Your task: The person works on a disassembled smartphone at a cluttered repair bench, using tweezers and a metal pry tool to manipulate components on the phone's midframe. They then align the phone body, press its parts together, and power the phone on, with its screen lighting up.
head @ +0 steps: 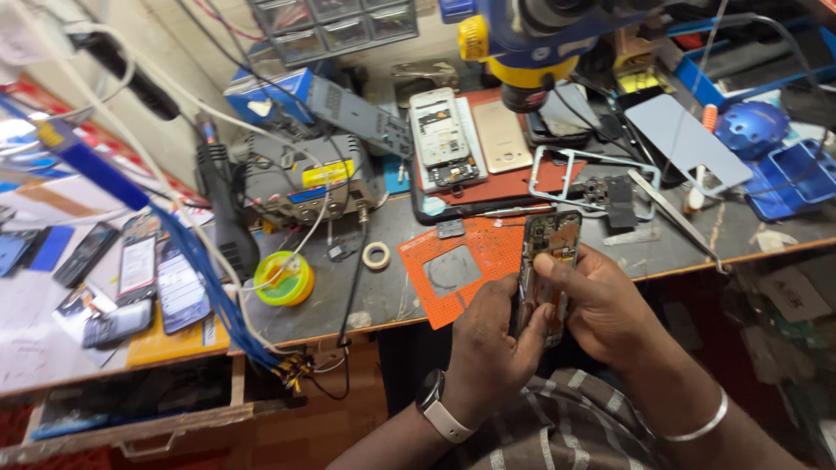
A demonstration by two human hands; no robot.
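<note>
Both hands close on 1 opened phone (549,261), back cover off, circuit boards exposed, held upright over the near edge of the workbench (366,305), above the lap. Left hand (488,344) wraps the lower body, fingers curled shut around it. Right hand (592,300) clamps the right side, thumb pressing the exposed interior. Orange work mat (453,265) lies just beside, on the bench. Risk: thumb pressure on bare boards could crack or dislodge a part; a loosened grip would drop the phone past the bench edge.
</note>
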